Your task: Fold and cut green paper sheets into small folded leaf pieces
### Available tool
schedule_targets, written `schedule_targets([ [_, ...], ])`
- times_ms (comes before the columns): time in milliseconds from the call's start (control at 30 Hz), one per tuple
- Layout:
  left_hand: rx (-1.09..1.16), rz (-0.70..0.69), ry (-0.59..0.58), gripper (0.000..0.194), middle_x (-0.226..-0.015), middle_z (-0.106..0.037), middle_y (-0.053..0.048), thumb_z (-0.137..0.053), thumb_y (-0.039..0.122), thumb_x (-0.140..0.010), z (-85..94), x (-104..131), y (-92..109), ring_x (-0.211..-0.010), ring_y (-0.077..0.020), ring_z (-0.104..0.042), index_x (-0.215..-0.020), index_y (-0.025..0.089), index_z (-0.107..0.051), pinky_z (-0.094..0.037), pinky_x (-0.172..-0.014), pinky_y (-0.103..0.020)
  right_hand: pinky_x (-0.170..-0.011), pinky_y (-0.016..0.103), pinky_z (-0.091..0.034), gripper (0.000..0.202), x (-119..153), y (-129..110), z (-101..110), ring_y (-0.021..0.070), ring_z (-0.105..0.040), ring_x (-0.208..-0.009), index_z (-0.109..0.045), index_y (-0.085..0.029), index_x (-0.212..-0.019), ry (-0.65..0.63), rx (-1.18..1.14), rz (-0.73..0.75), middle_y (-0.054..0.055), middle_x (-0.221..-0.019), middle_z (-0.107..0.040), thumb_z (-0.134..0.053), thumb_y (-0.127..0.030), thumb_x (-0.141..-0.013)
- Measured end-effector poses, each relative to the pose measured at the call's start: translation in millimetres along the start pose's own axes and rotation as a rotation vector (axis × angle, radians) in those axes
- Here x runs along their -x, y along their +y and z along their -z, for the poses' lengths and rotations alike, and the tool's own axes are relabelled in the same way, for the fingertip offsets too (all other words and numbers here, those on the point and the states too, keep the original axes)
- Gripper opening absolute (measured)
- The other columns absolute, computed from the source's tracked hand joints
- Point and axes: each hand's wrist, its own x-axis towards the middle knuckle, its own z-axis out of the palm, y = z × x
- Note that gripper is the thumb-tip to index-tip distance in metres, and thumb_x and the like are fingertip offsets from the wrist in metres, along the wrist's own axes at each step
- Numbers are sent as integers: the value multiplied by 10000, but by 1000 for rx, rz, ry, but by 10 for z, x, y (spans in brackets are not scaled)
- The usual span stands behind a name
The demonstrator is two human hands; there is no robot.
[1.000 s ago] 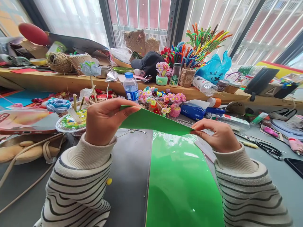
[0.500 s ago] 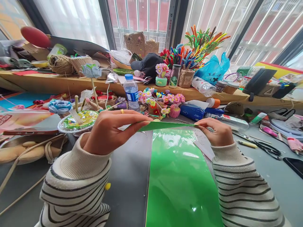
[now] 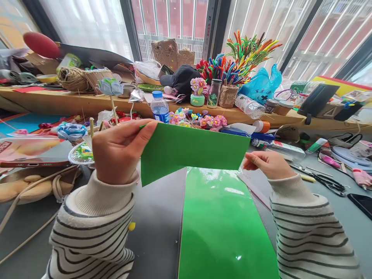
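Observation:
A strip of green paper is held up in front of me, its flat face towards me. My left hand pinches its upper left corner between thumb and fingers. At the strip's right edge, the closed fingertips of my right hand meet the paper; the contact is small. Below both hands lies a larger glossy green sheet, stretching towards me along the grey table.
A water bottle, crocheted flowers and a blue packet stand behind the strip. Scissors and a black phone-like object lie to the right. A covered bowl and a phone are on the left.
The green strip has tilted from nearly edge-on to showing its broad face. My left hand has risen and moved left; my right hand has shifted slightly right.

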Motion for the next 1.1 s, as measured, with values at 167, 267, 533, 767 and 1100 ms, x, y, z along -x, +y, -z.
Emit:
schedule_targets([
  [167,-312,-365,-27,264,-817,-631,19,-559,123,-666,-188,169,240,-750,-130,-574,-899,242,-593,-451,-724,-249,-471,236,-476,541,53,-158,-36,147,-594,-504,-623,-118,-661,-411,-433,-158,94,-612,-644,-370,-596,-656],
  [267,-273,-658,-276,268,-906,-612,-66,-527,92,-685,-362,379,430,-835,-164,-561,-947,139,-565,-455,-752,-258,-556,300,-493,689,3,-192,-177,195,-607,-641,-612,-122,-763,-402,-711,-180,118,-766,-642,-297,-705,-572],
  [533,-230,-641,-724,218,-945,-587,-103,-498,194,-728,-734,782,562,-938,-225,-505,-924,107,-538,-421,-802,-385,-534,271,-495,208,-102,-118,-342,157,-593,-583,-598,-161,-686,52,-845,-243,16,-647,-648,-638,-329,-570],
  [767,-120,-87,-709,323,-993,-555,-51,-539,276,-693,-453,391,441,-911,-174,-507,-1001,191,-496,-414,-806,-329,-584,273,-487,213,-46,-125,-229,150,-595,-625,-625,-154,-710,-183,-692,-205,21,-684,-653,-600,-341,-611],
  [1100,749,753,-757,458,-957,-558,-90,-603,154,-617,-696,380,161,-826,-188,-556,-1018,150,-382,-480,-672,-305,-627,281,-454,215,85,-337,-290,139,-573,-670,-604,-121,-768,-640,-488,-22,23,-733,-637,-493,-296,-711],
])
